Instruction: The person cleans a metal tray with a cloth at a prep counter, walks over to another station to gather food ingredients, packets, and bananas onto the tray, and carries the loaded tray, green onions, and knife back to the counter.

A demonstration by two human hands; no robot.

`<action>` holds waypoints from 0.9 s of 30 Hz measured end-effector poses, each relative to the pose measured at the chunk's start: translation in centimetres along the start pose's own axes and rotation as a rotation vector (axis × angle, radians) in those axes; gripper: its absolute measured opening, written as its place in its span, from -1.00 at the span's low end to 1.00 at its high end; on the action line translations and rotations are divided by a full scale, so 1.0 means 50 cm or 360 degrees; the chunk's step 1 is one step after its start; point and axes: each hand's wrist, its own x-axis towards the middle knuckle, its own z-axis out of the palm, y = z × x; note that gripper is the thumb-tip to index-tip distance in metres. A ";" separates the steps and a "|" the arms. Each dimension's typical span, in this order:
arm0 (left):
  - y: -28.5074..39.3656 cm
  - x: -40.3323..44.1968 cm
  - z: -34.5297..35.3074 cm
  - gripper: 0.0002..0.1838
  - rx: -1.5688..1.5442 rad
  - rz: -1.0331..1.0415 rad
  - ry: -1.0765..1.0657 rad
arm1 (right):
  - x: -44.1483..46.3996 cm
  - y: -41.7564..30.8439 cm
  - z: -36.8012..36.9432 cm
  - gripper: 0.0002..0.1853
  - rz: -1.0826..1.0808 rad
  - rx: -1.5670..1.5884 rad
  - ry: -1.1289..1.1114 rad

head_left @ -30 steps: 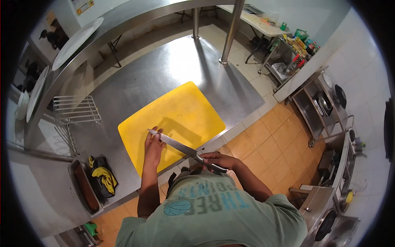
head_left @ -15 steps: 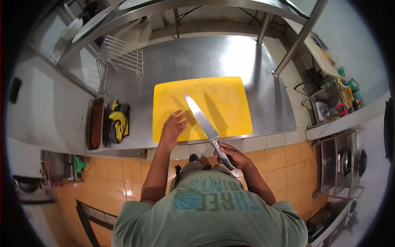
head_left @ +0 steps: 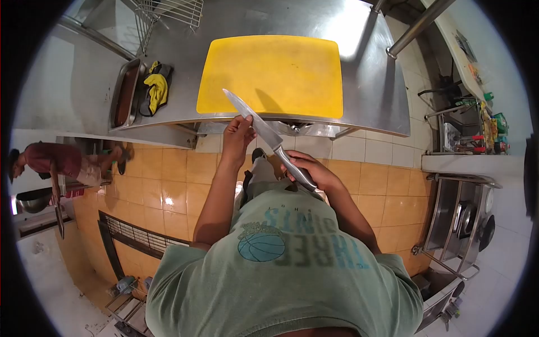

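Observation:
A chef's knife (head_left: 263,128) with a long silver blade and a grey metal handle is held at a slant in front of my body, its tip up and to the left. My right hand (head_left: 312,169) is closed around the handle. At the blade's left edge, my left hand (head_left: 238,137) has its thumb and fingertips pinched against the steel; the exact contact is partly hidden. Beyond the knife, a yellow cutting board (head_left: 281,73) lies on the steel table (head_left: 370,101), with the tip overlapping its near edge in view.
Left on the table are a yellow-and-black cloth (head_left: 157,90), a metal pan (head_left: 135,92) with brown contents, and a wire rack (head_left: 168,8). Another person (head_left: 56,160) stands at the far left. A metal post (head_left: 415,31) rises at right, above shelving (head_left: 460,219).
The view has tipped downward, so the board sits higher in it. My left hand has gone from spread fingers to a pinch at the blade. A person has appeared at the left.

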 end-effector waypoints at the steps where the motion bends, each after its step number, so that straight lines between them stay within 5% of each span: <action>1: -0.002 -0.003 -0.006 -0.90 -0.0026 -0.0005 0.0037 | -0.015 -0.002 0.007 -0.58 -0.0005 0.0008 -0.0006; 9: 0.042 -0.030 0.002 -0.55 0.0110 -0.0188 -0.0144 | -0.030 0.001 -0.021 -0.55 -0.0463 -0.0719 0.0241; 13: 0.026 -0.056 0.035 -0.63 0.0160 -0.0270 -0.0168 | -0.012 0.013 -0.021 -0.52 -0.0281 -0.1016 0.0461; 19: -0.010 -0.065 -0.012 -0.85 0.0253 -0.0180 0.0133 | 0.016 0.006 0.012 -0.48 -0.0627 -0.1632 0.0410; 27: 0.089 -0.092 -0.144 -0.86 -0.0115 0.0162 0.0404 | 0.079 0.045 0.099 -0.58 -0.0130 -0.1029 -0.0175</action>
